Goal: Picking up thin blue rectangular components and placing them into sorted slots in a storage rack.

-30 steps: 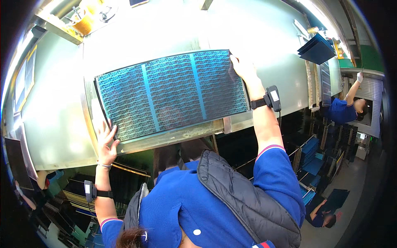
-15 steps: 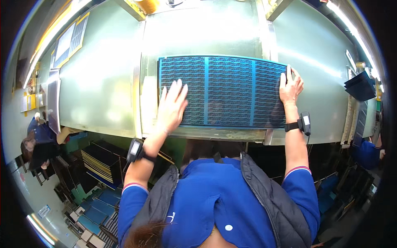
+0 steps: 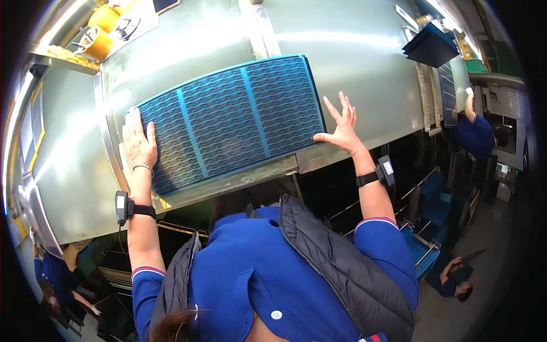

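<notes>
A large dark rectangular circuit-board panel [image 3: 225, 122] with blue bands and rows of fine pattern lies flat on the metal worktop. My left hand [image 3: 139, 145] rests at the panel's left edge, fingers stretched along it and the thumb over the surface. At the right edge, near the front corner, my right hand [image 3: 343, 130] has its fingers spread. Its thumb tip reaches the panel's edge, while the other fingers are off to the right of it. Neither hand grasps anything. A strapped device sits on each of my forearms.
Orange spools [image 3: 101, 31] stand at the back left. Dark sheets [image 3: 432, 45] are raised above the right side of the table. A metal strip [image 3: 262, 28] crosses the worktop behind the panel. Other people work at both sides, and racks stand below the front edge.
My view has turned, so the panel appears tilted. My left hand has moved from over the panel to its left edge. My right hand has loosened and spread, lower along the right edge.
</notes>
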The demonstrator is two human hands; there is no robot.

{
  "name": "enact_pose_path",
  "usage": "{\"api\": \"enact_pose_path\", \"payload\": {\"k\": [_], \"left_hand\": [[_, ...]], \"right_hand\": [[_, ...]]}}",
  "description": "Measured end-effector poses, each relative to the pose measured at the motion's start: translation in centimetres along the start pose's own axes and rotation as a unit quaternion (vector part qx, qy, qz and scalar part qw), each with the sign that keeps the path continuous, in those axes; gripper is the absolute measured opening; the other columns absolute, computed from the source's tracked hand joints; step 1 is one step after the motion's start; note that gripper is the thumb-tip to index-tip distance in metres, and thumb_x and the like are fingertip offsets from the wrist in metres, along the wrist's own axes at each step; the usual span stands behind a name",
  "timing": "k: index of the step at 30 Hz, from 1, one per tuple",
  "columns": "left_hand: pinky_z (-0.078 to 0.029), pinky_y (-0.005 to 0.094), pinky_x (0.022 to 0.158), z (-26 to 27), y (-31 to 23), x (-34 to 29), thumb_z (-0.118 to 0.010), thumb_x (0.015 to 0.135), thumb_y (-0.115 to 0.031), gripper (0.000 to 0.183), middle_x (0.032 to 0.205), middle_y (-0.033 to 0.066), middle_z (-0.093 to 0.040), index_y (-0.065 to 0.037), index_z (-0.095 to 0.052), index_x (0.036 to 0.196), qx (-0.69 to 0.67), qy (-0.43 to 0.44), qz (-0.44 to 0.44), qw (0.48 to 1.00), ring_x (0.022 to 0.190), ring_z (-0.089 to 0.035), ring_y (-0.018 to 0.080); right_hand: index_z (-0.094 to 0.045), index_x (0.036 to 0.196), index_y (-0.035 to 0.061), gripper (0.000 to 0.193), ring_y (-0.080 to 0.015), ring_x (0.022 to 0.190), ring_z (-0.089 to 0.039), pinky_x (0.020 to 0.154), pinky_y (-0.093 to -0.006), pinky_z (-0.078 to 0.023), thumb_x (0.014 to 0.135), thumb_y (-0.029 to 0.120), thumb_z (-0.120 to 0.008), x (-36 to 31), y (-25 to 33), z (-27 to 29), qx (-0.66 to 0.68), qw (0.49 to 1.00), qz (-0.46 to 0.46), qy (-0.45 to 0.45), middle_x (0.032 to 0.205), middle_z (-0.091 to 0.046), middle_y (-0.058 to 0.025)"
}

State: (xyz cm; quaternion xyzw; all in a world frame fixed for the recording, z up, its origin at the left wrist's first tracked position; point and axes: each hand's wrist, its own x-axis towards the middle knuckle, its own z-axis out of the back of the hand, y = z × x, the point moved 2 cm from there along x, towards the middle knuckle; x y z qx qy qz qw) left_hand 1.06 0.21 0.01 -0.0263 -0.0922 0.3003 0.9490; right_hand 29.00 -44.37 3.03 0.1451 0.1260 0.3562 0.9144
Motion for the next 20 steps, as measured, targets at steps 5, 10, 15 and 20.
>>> {"api": "enact_pose_path", "payload": {"k": [5,10,15,20], "left_hand": [[-0.022,0.0417,0.109,0.3,-0.2,-0.2,-0.038,0.094,-0.041,0.058,0.145,0.0115,-0.030,-0.014,-0.025,0.143,0.027,0.044,0.054,0.997,0.134,-0.028,0.0271],[-0.031,0.0446,0.104,0.7,-0.3,-0.3,-0.037,0.093,-0.045,0.058,0.144,0.0120,-0.032,-0.019,-0.026,0.143,0.058,0.062,0.067,0.994,0.130,-0.034,0.0294],[-0.030,0.0465,0.104,0.3,-0.4,-0.2,-0.037,0.093,-0.045,0.060,0.148,0.0138,-0.023,-0.019,-0.021,0.145,0.114,0.025,0.069,0.991,0.131,-0.030,0.0373],[-0.019,0.0479,0.109,0.3,0.0,-0.2,-0.038,0.092,-0.048,0.064,0.151,0.0139,-0.011,-0.019,-0.018,0.146,0.119,0.087,0.096,0.984,0.136,-0.017,0.0377]], "right_hand": [[-0.033,0.141,0.0287,0.106,-0.0261,0.141,0.000,0.111,-0.0492,0.000,0.050,0.060,-0.078,-0.8,0.0,0.3,0.044,0.999,-0.014,0.017,0.153,-0.003,-0.0088],[-0.034,0.141,0.0231,0.102,-0.0288,0.141,-0.002,0.111,-0.0509,0.001,0.054,0.050,-0.080,-1.3,0.6,0.5,0.033,0.999,-0.004,0.011,0.153,-0.006,-0.0122],[-0.040,0.137,0.0175,0.073,-0.0327,0.140,-0.012,0.110,-0.0542,-0.001,0.074,0.042,-0.068,0.2,9.3,-2.8,-0.006,0.972,0.229,0.055,0.148,-0.026,-0.0108],[-0.041,0.136,0.0161,0.060,-0.0259,0.135,-0.028,0.109,-0.0531,-0.016,0.085,0.046,-0.054,8.6,14.1,-1.6,-0.144,0.952,0.239,0.127,0.144,-0.033,-0.0143]]}}
